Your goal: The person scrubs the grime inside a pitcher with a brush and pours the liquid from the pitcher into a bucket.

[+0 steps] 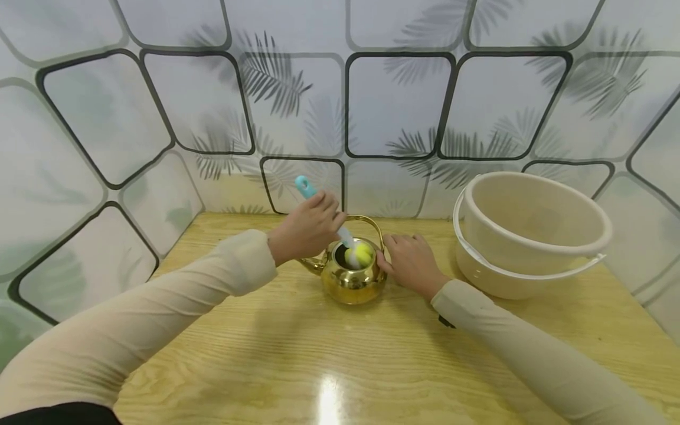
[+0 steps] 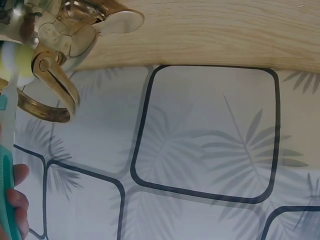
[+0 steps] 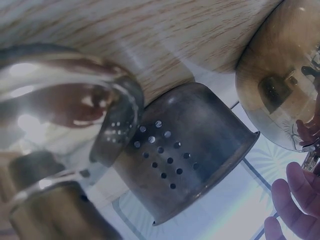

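Note:
In the head view my left hand [image 1: 313, 224] grips the blue-and-white handle of a sponge brush [image 1: 306, 186]. Its yellow and white sponge head [image 1: 359, 255] sits in the mouth of a shiny golden kettle [image 1: 353, 286]. My right hand [image 1: 411, 262] holds the kettle at its right side, thumb on the rim and fingers near the handle's base. The left wrist view catches my left fingertips [image 2: 20, 202] around the teal handle [image 2: 6, 175], with the kettle's arched handle [image 2: 57, 95] beside it. In the right wrist view fingers [image 3: 295, 200] lie beside the kettle [image 3: 275, 65].
A perforated metal strainer [image 3: 185, 145] lies on its side beside a shiny round metal piece with a knob, perhaps a lid [image 3: 60, 110]; neither shows in the head view. A large cream bucket [image 1: 510, 277] with a handle stands right. A patterned wall [image 1: 398, 106] backs the wooden table [image 1: 255, 360].

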Action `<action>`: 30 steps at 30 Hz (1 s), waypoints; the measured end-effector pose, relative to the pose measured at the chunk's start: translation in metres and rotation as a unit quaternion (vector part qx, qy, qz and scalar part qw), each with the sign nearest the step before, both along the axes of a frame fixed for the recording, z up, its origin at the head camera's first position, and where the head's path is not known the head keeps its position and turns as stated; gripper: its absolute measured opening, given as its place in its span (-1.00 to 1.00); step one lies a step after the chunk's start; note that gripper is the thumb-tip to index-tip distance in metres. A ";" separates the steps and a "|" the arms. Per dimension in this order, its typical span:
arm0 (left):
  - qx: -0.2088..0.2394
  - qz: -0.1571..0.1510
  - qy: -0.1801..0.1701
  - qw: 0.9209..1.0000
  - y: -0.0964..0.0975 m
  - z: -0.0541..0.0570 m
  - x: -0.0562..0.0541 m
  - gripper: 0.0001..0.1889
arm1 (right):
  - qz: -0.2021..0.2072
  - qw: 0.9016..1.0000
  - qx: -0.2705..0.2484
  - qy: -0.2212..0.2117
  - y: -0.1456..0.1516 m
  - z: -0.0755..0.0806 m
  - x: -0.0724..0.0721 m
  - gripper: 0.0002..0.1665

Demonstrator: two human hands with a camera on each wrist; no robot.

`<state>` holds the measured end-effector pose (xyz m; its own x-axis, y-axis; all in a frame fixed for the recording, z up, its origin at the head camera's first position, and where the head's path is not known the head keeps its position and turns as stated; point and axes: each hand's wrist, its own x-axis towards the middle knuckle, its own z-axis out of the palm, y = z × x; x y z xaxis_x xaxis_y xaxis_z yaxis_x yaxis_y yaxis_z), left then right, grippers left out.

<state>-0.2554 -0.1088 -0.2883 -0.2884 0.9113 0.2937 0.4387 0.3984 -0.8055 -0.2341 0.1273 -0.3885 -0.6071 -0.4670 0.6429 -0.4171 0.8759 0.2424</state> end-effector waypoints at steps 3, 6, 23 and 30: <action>0.012 -0.010 -0.005 1.000 -0.004 0.000 0.000 -0.56 | 0.001 1.000 0.001 0.003 0.000 -0.001 0.000 -0.76; 0.018 -0.020 0.000 1.000 -0.008 -0.001 -0.001 -0.55 | 0.002 1.000 0.000 0.004 0.000 -0.001 -0.001 -0.76; 0.060 -0.043 0.002 0.997 -0.026 0.009 -0.002 -0.57 | 0.003 1.000 -0.006 0.001 0.000 0.000 0.000 -0.77; 0.080 -0.042 0.005 0.996 -0.034 0.014 -0.001 -0.56 | 0.003 1.000 -0.006 0.001 -0.001 0.001 0.001 -0.77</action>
